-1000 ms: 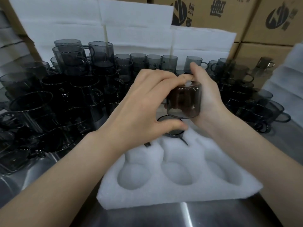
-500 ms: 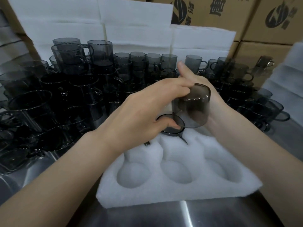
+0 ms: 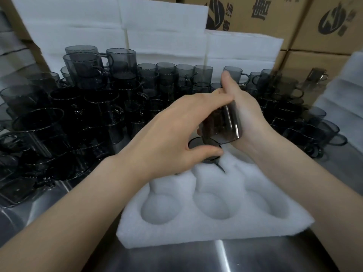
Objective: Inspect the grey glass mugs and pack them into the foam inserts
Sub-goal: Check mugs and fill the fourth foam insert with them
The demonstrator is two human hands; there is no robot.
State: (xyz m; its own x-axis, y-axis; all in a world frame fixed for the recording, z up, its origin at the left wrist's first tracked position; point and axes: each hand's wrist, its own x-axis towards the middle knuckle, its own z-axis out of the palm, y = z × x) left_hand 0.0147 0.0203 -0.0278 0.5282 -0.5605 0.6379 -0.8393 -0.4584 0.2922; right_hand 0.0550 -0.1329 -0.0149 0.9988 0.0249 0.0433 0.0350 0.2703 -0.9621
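Note:
A grey glass mug (image 3: 224,124) is held tilted, mouth down and toward me, above the back row of the white foam insert (image 3: 212,228). My right hand (image 3: 247,114) wraps round its far side, thumb up. My left hand (image 3: 176,130) holds it from the near left, fingertips on its base and thumb curled under. Another grey mug (image 3: 204,149) sits in a back-row pocket of the insert, partly hidden by my left thumb. Three front pockets of the insert hold nothing.
Many grey glass mugs (image 3: 94,107), some stacked, crowd the steel table (image 3: 196,258) at left and behind. More mugs (image 3: 306,122) stand at right. White foam sheets (image 3: 161,36) and printed cardboard boxes (image 3: 294,20) rise at the back.
The held mug has been turned and tilted, its mouth swinging down toward me. My left hand shifted rightward over it and my right thumb lifted. The mug in the pocket stayed put.

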